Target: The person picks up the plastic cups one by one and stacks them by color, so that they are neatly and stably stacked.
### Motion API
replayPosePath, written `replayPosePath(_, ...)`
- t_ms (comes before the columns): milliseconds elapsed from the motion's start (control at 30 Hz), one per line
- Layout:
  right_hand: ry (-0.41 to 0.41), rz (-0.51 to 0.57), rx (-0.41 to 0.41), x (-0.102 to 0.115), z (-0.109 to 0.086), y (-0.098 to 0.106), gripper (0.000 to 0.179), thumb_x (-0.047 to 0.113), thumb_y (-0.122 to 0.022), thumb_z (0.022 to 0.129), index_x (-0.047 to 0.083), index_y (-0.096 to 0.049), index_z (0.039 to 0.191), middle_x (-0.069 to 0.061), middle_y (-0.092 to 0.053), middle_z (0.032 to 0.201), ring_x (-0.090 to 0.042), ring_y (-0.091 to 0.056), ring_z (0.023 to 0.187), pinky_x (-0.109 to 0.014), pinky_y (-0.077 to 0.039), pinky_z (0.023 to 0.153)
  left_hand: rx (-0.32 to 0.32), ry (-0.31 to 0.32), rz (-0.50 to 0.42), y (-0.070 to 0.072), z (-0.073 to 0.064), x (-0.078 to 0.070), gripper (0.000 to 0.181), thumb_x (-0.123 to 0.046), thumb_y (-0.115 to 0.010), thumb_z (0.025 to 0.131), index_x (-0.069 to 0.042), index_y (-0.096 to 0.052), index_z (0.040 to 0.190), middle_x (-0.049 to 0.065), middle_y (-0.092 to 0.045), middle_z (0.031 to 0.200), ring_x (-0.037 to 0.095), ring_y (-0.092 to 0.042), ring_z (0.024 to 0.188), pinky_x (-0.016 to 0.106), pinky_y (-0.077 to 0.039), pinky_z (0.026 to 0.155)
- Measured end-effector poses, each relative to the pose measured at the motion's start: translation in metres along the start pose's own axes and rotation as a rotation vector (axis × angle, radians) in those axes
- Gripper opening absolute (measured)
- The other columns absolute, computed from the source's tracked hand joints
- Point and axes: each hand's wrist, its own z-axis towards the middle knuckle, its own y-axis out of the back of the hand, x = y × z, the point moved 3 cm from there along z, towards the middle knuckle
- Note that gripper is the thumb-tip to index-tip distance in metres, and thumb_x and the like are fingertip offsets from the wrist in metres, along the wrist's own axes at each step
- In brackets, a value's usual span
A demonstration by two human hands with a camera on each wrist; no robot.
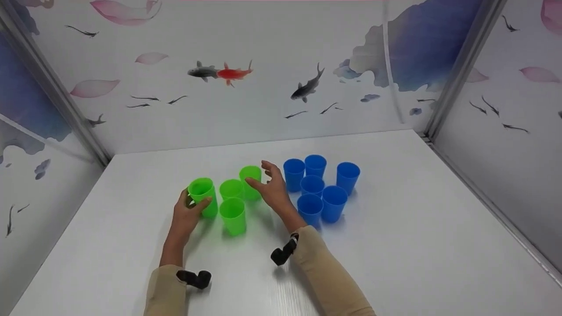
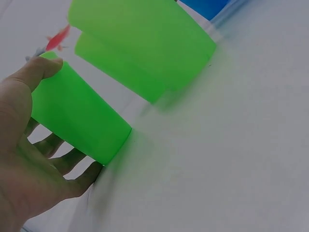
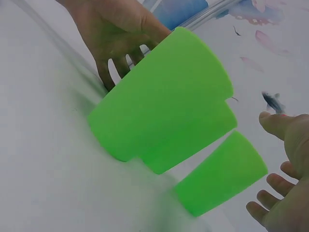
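My left hand (image 1: 185, 216) grips a green plastic cup (image 1: 211, 210), thumb on the near side and fingers round the other. This cup is a darker green than the others and stands upright; in the left wrist view its base (image 2: 116, 150) meets the tabletop. To its right stand a near green cup (image 1: 234, 219), a middle one (image 1: 231, 188) and a far one (image 1: 250, 174). My right hand (image 1: 275, 189) is spread beside the far cup, thumb and fingers apart. In the right wrist view, a gap shows between that hand (image 3: 294, 174) and the far cup (image 3: 222, 174).
Several blue cups stand upright in a cluster right of my right hand, among them a front one (image 1: 310, 210) and a right-hand one (image 1: 348, 177). The white table (image 1: 421, 228) is bordered by printed panels (image 1: 263, 118) at the back and sides.
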Motion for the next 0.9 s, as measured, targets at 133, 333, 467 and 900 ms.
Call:
replayPosePath(133, -0.025, -0.019, 0.004, -0.010, 0.002, -0.004, 0.074, 0.031, -0.076, 0.090, 0.007, -0.040, 0.151, -0.015, -0.044, 0.155, -0.034, -0.042, 0.143, -0.048, -0.039, 0.118, -0.003, 0.004, 0.009, 0.000, 0.001, -0.001, 0.082, -0.036, -0.065, 0.098, -0.009, -0.018, 0.160, 0.021, -0.025, 0.164, 0.039, -0.027, 0.152, 0.050, -0.031, 0.123)
replayPosePath(333, -0.068, -0.032, 0.024, -0.018, 0.004, -0.008, 0.078, 0.033, -0.076, 0.089, 0.008, -0.038, 0.152, -0.013, -0.043, 0.156, -0.034, -0.042, 0.142, -0.048, -0.040, 0.116, -0.011, 0.005, 0.000, 0.001, 0.002, 0.000, 0.082, -0.035, -0.066, 0.097, -0.008, -0.020, 0.159, 0.020, -0.028, 0.163, 0.039, -0.028, 0.152, 0.049, -0.030, 0.123)
replayPosePath(467, -0.086, -0.023, 0.039, -0.022, 0.004, -0.010, 0.079, 0.034, -0.076, 0.090, 0.008, -0.037, 0.153, -0.012, -0.043, 0.156, -0.033, -0.042, 0.143, -0.049, -0.041, 0.116, -0.012, 0.001, -0.005, 0.002, 0.001, 0.000, 0.081, -0.035, -0.066, 0.097, -0.009, -0.021, 0.159, 0.020, -0.029, 0.163, 0.039, -0.028, 0.151, 0.050, -0.031, 0.123)
replayPosePath(900, -0.119, 0.004, 0.066, -0.030, 0.012, -0.012, 0.080, 0.031, -0.075, 0.091, 0.016, -0.031, 0.157, -0.015, -0.039, 0.158, -0.035, -0.040, 0.145, -0.050, -0.042, 0.115, -0.006, 0.003, -0.007, 0.001, 0.002, 0.002, 0.082, -0.036, -0.067, 0.096, -0.010, -0.021, 0.159, 0.018, -0.030, 0.162, 0.039, -0.028, 0.151, 0.051, -0.031, 0.123)
